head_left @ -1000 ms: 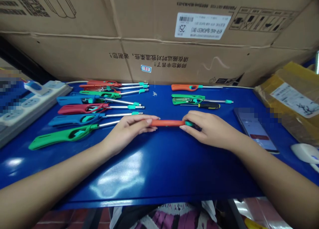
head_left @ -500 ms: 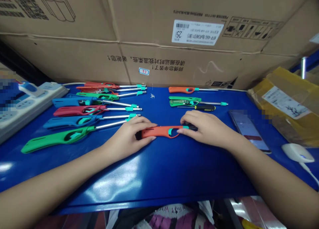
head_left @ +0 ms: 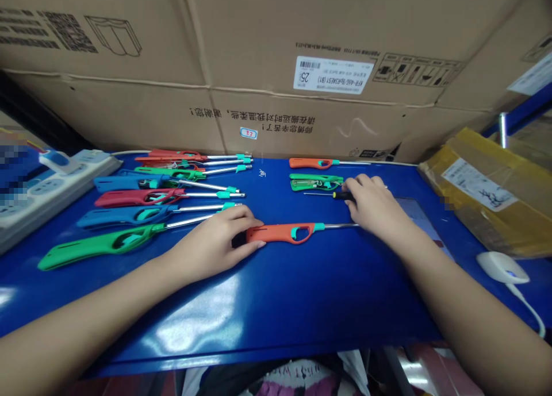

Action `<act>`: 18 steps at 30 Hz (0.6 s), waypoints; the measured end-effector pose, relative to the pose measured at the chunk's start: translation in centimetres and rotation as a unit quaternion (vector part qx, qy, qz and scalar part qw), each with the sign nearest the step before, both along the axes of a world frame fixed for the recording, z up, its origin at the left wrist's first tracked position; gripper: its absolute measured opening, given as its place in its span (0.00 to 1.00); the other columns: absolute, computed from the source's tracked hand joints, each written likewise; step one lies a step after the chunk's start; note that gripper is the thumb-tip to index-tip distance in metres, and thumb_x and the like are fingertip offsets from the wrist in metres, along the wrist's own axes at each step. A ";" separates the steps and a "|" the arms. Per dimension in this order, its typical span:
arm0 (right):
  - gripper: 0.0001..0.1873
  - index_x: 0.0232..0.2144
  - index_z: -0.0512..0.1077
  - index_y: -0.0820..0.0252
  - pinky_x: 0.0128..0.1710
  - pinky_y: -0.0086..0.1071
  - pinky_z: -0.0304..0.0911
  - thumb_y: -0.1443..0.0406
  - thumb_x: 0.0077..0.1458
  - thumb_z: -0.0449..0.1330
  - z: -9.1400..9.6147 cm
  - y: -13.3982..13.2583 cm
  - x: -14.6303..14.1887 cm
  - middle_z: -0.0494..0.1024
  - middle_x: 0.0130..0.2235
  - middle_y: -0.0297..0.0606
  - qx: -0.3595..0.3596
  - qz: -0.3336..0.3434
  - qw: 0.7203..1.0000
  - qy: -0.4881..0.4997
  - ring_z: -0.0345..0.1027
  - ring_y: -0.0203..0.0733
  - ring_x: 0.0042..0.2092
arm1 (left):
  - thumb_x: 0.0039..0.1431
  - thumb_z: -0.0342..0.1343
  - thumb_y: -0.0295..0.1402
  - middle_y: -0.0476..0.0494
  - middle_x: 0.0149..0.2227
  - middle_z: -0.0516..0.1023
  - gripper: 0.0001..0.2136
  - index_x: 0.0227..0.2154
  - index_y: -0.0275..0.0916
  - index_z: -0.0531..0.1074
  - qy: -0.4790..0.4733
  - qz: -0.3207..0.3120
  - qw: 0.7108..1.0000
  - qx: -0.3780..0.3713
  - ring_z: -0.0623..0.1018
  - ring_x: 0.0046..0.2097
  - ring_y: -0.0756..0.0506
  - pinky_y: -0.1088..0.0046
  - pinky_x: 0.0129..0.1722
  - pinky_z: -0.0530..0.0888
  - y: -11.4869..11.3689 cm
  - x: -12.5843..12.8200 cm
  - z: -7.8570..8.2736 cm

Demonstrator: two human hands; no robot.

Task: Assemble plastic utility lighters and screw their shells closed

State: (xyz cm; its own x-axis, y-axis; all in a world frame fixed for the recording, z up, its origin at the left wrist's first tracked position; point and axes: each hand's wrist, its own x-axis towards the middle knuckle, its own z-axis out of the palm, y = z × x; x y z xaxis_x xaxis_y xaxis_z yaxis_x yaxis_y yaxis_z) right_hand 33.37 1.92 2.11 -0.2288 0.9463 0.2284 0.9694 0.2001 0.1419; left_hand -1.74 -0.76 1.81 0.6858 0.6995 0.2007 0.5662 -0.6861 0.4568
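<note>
My left hand point(head_left: 215, 238) is closed round the butt end of an orange gas lighter point(head_left: 276, 233), which lies on the blue table with its metal tube pointing right. My right hand point(head_left: 374, 205) has its fingers on the black and yellow handle of a screwdriver point(head_left: 338, 195), whose thin shaft points left. Just behind the screwdriver is a green lighter point(head_left: 313, 183) with its casing open and inner parts showing. Farther back lies another orange lighter point(head_left: 304, 163). My right hand covers most of the screwdriver's handle and the green lighter's tube.
Several lighters, among them a green one point(head_left: 81, 249) and a red one point(head_left: 125, 198), lie in a row at left. A power strip point(head_left: 37, 195) is beyond them. Cardboard point(head_left: 254, 97) stands behind. At right are a phone point(head_left: 420, 218), a taped box point(head_left: 466, 212) and a white device point(head_left: 502, 268).
My right hand has left the orange lighter's front end and moved back and right to the screwdriver. The orange lighter's tube now shows. My left hand keeps its hold.
</note>
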 end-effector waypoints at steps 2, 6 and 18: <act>0.11 0.42 0.73 0.59 0.34 0.43 0.63 0.70 0.57 0.56 0.1 0.1 0.2 0.76 0.42 0.50 -0.013 0.022 1.000 0.001 0.64 0.55 0.42 | 0.69 0.54 0.40 0.40 0.44 0.75 0.15 0.51 0.37 0.77 0.015 0.002 1.000 0.020 0.77 0.43 0.43 0.65 0.45 0.76 -0.1 0.0 -0.1; 0.12 0.42 0.74 0.57 0.38 0.43 0.64 0.72 0.59 0.54 0.8 0.0 0.0 0.77 0.43 0.46 -0.052 0.098 0.994 0.001 0.65 0.54 0.45 | 0.69 0.54 0.39 0.40 0.43 0.74 0.15 0.51 0.37 0.76 0.029 0.005 0.999 0.038 0.77 0.42 0.43 0.66 0.43 0.76 -0.3 0.2 -0.1; 0.16 0.55 0.69 0.55 0.53 0.48 0.69 0.60 0.71 0.49 -0.1 -1.3 -4.9 0.76 0.56 0.44 -0.135 0.171 0.953 0.212 0.72 0.51 0.55 | 0.67 0.57 0.41 0.38 0.47 0.75 0.18 0.54 0.36 0.74 -0.001 -0.001 1.000 0.029 0.77 0.47 0.41 0.62 0.49 0.76 -0.9 1.0 -1.1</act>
State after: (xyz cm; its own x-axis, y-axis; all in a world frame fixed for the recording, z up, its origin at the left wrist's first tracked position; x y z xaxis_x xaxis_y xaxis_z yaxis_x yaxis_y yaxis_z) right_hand 28.45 0.65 1.98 -0.4760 0.8701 0.1278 0.7996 0.4887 -0.3489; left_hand -0.77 -1.69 0.70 0.6870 0.6847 0.2433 0.5631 -0.7133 0.4174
